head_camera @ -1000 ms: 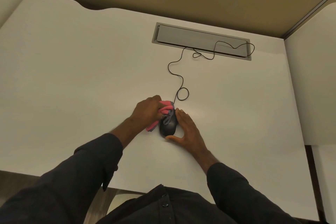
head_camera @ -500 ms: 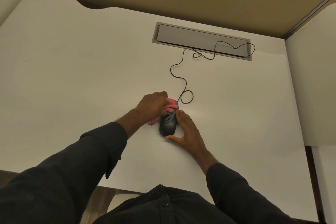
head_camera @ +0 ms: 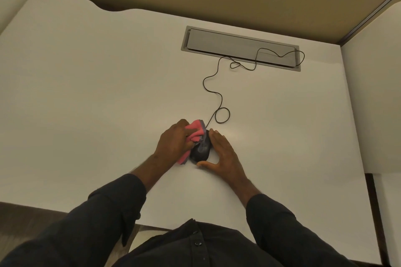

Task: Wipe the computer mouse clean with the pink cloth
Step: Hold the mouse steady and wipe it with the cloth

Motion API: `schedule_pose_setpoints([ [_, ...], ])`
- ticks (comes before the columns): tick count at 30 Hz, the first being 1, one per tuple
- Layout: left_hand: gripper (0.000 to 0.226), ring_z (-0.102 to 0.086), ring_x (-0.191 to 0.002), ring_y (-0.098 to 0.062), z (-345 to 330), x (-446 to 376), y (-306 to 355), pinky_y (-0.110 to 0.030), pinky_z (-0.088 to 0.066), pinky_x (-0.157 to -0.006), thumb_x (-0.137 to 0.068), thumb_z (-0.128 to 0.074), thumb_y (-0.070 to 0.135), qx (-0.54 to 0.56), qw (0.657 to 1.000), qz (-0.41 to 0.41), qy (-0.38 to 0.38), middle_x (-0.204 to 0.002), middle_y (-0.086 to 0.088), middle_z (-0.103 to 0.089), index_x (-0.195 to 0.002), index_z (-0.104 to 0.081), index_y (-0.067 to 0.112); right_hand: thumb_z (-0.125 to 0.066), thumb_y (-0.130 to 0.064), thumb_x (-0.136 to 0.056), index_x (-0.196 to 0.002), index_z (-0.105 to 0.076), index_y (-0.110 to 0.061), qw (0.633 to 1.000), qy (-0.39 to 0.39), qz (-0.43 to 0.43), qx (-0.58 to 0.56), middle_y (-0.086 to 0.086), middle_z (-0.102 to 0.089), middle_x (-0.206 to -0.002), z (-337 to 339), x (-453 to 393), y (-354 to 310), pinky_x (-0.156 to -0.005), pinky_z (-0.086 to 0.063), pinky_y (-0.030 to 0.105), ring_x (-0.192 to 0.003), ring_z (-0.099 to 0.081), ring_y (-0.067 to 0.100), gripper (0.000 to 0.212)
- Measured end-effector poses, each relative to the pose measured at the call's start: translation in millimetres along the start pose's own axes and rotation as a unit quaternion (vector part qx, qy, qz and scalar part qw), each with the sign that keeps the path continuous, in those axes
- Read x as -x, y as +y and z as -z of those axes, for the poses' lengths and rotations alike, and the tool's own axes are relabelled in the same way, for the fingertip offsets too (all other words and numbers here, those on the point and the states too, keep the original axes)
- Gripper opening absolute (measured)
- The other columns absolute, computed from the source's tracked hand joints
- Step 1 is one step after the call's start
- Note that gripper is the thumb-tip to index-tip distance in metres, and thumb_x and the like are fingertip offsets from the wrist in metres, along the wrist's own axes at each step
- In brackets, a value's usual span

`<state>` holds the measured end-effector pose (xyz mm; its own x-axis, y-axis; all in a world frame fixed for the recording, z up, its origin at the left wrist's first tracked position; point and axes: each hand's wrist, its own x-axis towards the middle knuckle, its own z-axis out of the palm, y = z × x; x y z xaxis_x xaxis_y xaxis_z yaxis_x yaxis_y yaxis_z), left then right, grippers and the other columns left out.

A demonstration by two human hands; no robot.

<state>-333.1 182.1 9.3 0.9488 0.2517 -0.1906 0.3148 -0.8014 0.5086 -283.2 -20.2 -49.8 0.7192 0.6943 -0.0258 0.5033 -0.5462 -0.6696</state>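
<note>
While on the desk (head_camera: 108,93), mouse (head_camera: 200,150) between both hands, left hand (head_camera: 173,143), right hand (head_camera: 223,154).

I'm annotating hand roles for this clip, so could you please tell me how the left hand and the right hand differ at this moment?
The left hand has its fingers curled round the pink cloth, while the right hand holds no cloth and lies with straight fingers. The left hand presses the cloth on the mouse's left and front; the right hand braces the mouse's right side, thumb near its rear. Both are at the mouse on the white desk, in dark sleeves.
</note>
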Motion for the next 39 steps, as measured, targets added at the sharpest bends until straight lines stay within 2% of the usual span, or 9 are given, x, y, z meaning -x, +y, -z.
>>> schedule_pose_setpoints([
  [5, 0.031, -0.056, -0.083, -0.019, -8.4, 21.2, -0.6, -0.035, -0.051, -0.071, -0.085, -0.068, 0.029, 0.038, 0.999, 0.035, 0.017, -0.101, 0.002, -0.054, -0.113, -0.063, 0.017, -0.071, -0.065, -0.078, -0.157, -0.024, -0.016, 1.000, -0.002, -0.001, 0.003, -0.003, -0.024, -0.163, -0.3, 0.2, 0.6, -0.123, -0.019, 0.031, -0.151, -0.015, 0.005, 0.104],
  [12, 0.033, -0.056, -0.084, -0.016, -16.1, 45.2, -2.3, -0.035, -0.053, -0.072, -0.085, -0.069, 0.029, 0.052, 0.998, 0.028, 0.026, -0.103, 0.006, -0.054, -0.117, -0.065, 0.020, -0.074, -0.059, -0.078, -0.155, -0.027, -0.012, 1.000, 0.006, 0.002, -0.005, -0.001, -0.026, -0.163, -2.3, 0.6, 1.6, -0.123, -0.019, 0.032, -0.151, -0.017, 0.008, 0.102],
  [16, 0.036, -0.060, -0.087, -0.019, -21.6, 59.0, -2.2, -0.036, -0.055, -0.072, -0.084, -0.074, 0.032, 0.079, 0.996, 0.013, 0.035, -0.107, 0.003, -0.059, -0.118, -0.065, 0.023, -0.072, -0.057, -0.080, -0.156, -0.022, -0.012, 1.000, -0.003, 0.001, -0.005, -0.005, -0.018, -0.162, -1.5, 0.5, 1.1, -0.123, -0.012, 0.025, -0.149, -0.006, -0.002, 0.101],
  [22, 0.045, -0.062, -0.091, -0.018, -27.4, 71.2, -4.1, -0.036, -0.057, -0.077, -0.084, -0.074, 0.039, 0.091, 0.995, 0.032, 0.030, -0.111, 0.002, -0.062, -0.122, -0.060, 0.020, -0.076, -0.050, -0.081, -0.156, -0.020, -0.013, 1.000, -0.018, 0.000, -0.008, -0.007, -0.014, -0.162, 0.5, 0.5, 2.7, -0.122, -0.006, 0.019, -0.148, -0.001, -0.006, 0.101],
  [33, 0.034, -0.060, -0.086, -0.021, -24.9, 74.4, 0.6, -0.039, -0.056, -0.069, -0.082, -0.073, 0.031, 0.072, 0.996, 0.017, 0.051, -0.106, 0.004, -0.059, -0.114, -0.064, 0.027, -0.079, -0.046, -0.079, -0.155, -0.023, -0.012, 1.000, -0.023, -0.001, -0.005, -0.005, -0.018, -0.161, 1.2, -0.3, 2.5, -0.123, -0.017, 0.032, -0.151, -0.014, 0.010, 0.100],
  [36, 0.038, -0.061, -0.091, -0.019, -26.0, 76.1, 0.3, -0.038, -0.056, -0.075, -0.084, -0.073, 0.035, 0.069, 0.997, 0.025, 0.040, -0.111, 0.005, -0.059, -0.120, -0.064, 0.026, -0.078, -0.048, -0.079, -0.155, -0.020, -0.016, 1.000, -0.024, -0.007, -0.007, -0.008, -0.016, -0.161, 0.3, -0.1, 3.0, -0.123, -0.014, 0.028, -0.150, -0.009, 0.001, 0.101],
  [39, 0.041, -0.060, -0.098, -0.017, -28.9, 81.3, -0.4, -0.036, -0.056, -0.081, -0.086, -0.071, 0.038, 0.058, 0.998, 0.019, 0.024, -0.118, 0.005, -0.056, -0.125, -0.063, 0.027, -0.077, -0.050, -0.079, -0.155, -0.018, -0.019, 1.000, -0.020, -0.010, -0.005, -0.011, -0.014, -0.160, -0.1, -0.6, 3.1, -0.121, -0.006, 0.017, -0.147, -0.001, -0.010, 0.101],
])
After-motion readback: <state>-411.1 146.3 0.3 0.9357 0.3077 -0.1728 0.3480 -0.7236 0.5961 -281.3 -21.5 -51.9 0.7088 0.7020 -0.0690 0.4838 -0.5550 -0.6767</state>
